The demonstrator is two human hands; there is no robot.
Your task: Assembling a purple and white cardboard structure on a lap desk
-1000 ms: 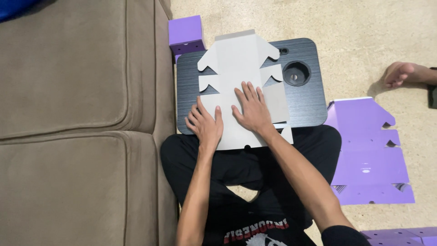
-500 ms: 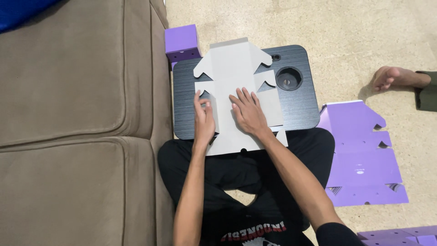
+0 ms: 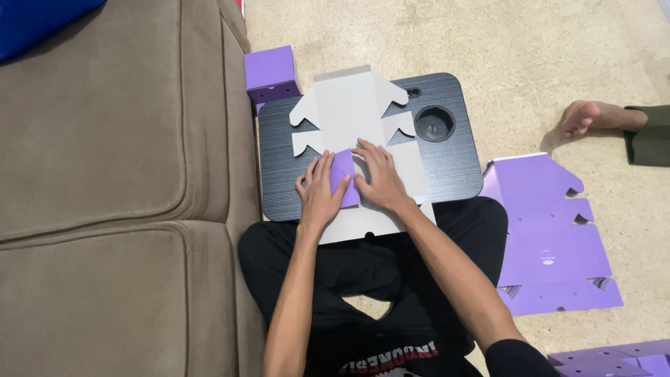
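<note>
- A person sits cross-legged on a pale stone floor [image 3: 530,49], seen from above, with a brown sofa [image 3: 118,188] along their left side.
- A dark lap tray [image 3: 279,181] rests over their legs, with a round cup recess [image 3: 434,123] near its far right corner.
- A flat, unfolded cardboard box blank [image 3: 349,105] lies grey side up on the tray. Its long axis runs straight away from the body, from the near edge over the lap to the far edge of the tray.
- A side flap [image 3: 343,178] of the blank is folded up and inward, showing its purple face. It stands between the two hands, in the near half of the blank.
- The left hand [image 3: 317,195] lies just left of the flap, fingers curled over its edge and gripping it.
- The right hand [image 3: 377,178] lies just right of the flap, palm down and fingers spread, pressing on the blank rather than grasping it.
- Both hands touch the flap; the left is the one wrapped around it, so it looks the nearer for working the fold.
- An assembled purple box [image 3: 271,73] sits beyond the tray's far left corner, against the sofa.
- A second flat blank [image 3: 551,237], purple side up, lies on the floor to the right.
- Another person's bare foot [image 3: 586,117] rests on the floor at the far right, well apart from the tray.
</note>
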